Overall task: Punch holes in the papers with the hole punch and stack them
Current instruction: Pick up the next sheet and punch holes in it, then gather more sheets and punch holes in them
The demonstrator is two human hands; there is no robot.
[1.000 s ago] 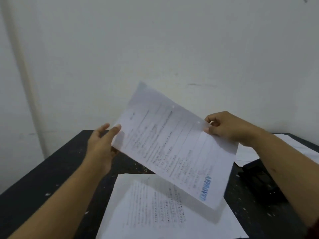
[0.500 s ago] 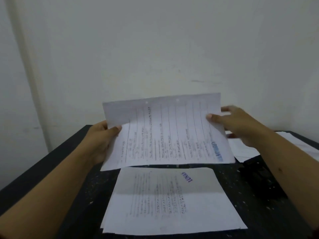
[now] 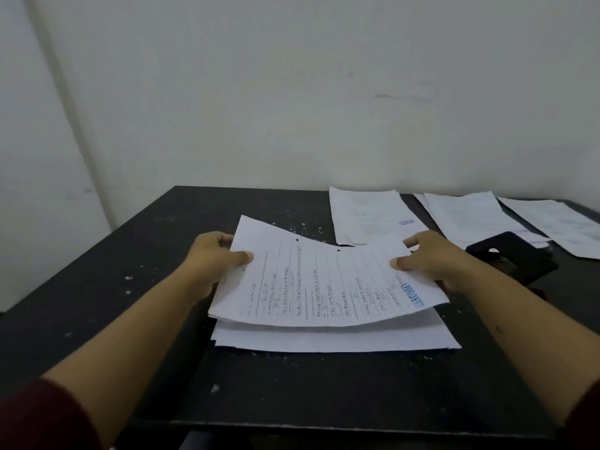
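Observation:
A printed sheet with two punched holes along its far edge and a blue stamp at its right end hangs just above the stack of papers in the middle of the black table. My left hand pinches the sheet's left edge. My right hand pinches its right edge. The sheet sags in the middle and its near edge almost touches the stack. The black hole punch sits just right of my right hand.
Three groups of loose white papers lie along the back right of the table: one with a blue stamp, a second and a third. A pale wall stands close behind the table.
Both hands have turned the sheet level and lowered it from chest height down onto the stack. The view has tilted down, so the far papers and hole punch now show.

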